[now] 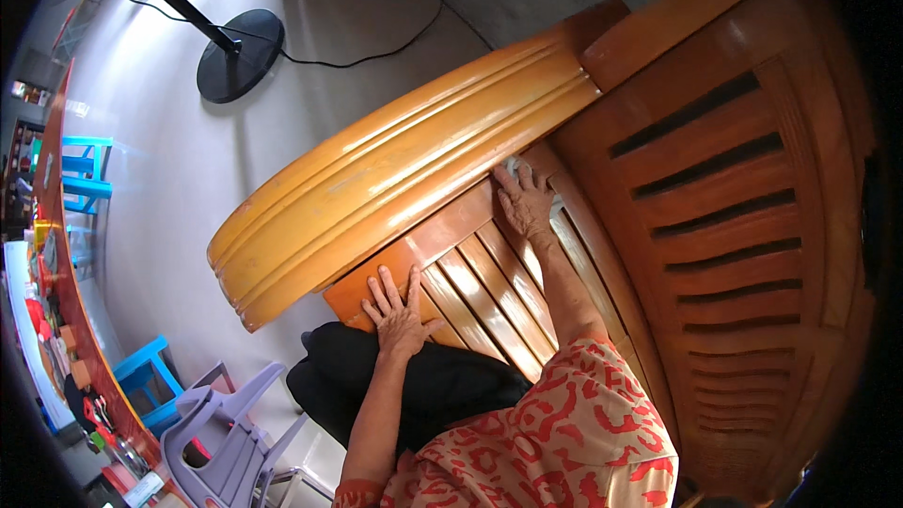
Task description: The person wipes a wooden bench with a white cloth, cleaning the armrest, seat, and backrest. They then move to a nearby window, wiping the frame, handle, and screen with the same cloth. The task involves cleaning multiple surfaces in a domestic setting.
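Wiping seat (438, 237) beside armrest (404, 169), likely | right hand (527, 203) over white cloth (513, 166), grip unclear | left hand (399, 322) spread | next stroke needs pressure

Floor (155, 226): washed-out white at upper left
Seat slats (479, 296): bright glare streaks
Armrest (404, 179): glossy highlights
Backrest (729, 221): dimmer
Table edge (94, 362): bowed by distortion

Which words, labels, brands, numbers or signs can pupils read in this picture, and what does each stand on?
None can be read.
Wooden armrest and slatted seat: no lettering to be made out.
White thing at the right hand: too little shows to tell.
Patterned shirt: red shapes, no words.
Small items on the long table at far left: any print is too small and blurred.
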Tool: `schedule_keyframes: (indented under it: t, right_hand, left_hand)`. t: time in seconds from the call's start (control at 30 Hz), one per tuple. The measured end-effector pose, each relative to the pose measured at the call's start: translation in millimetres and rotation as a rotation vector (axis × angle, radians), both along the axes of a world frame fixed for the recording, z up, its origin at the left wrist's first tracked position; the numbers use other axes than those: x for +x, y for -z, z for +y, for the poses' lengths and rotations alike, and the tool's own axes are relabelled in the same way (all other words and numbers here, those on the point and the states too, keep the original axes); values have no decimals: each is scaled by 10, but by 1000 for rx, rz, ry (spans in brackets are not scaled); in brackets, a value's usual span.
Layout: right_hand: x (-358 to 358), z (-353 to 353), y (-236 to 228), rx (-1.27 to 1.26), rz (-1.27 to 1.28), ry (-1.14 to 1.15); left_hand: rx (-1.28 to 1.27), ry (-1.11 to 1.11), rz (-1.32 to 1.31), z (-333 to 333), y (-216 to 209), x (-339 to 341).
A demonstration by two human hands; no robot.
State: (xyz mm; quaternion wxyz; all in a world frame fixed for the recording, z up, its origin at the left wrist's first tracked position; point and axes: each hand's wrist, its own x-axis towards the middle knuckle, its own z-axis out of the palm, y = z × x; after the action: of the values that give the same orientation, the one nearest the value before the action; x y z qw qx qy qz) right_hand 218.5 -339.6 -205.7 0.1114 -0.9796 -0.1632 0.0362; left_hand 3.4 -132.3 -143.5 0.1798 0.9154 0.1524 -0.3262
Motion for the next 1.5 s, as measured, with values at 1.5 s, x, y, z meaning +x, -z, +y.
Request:
schedule_keyframes:
  t: [1.5]
  right_hand:
    - [1105,-1619,-3444,63,-1447,222]
  left_hand:
    - [163,244,-1082,-224,-1926,1531]
